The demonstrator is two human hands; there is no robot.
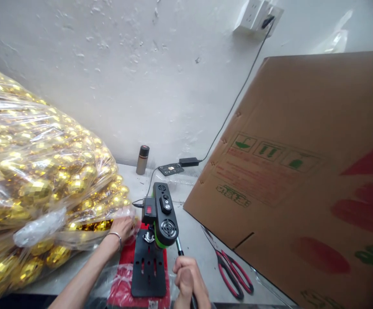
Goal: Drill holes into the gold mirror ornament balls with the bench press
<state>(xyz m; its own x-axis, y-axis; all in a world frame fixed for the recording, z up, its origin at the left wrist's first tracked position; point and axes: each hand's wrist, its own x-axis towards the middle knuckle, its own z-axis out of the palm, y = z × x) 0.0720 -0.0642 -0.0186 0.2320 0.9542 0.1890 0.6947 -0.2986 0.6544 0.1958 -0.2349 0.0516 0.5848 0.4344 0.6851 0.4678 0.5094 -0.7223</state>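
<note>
A small black and green bench press machine [160, 214] stands on a black slotted base plate [148, 268] in front of me. My right hand [188, 281] is closed round the machine's lever handle, low and to the right of the base. My left hand [120, 227] reaches into the mouth of a large clear plastic bag of gold faceted balls [38, 184] at the left; its fingers are inside the plastic and hidden. A bracelet sits on that wrist.
A big brown cardboard box [302, 171] fills the right side. Red-handled scissors [233, 272] lie on the table by its lower edge. A small cylinder bottle [142, 159], a power adapter [189, 162] and its cable to a wall socket [259, 17] sit at the back.
</note>
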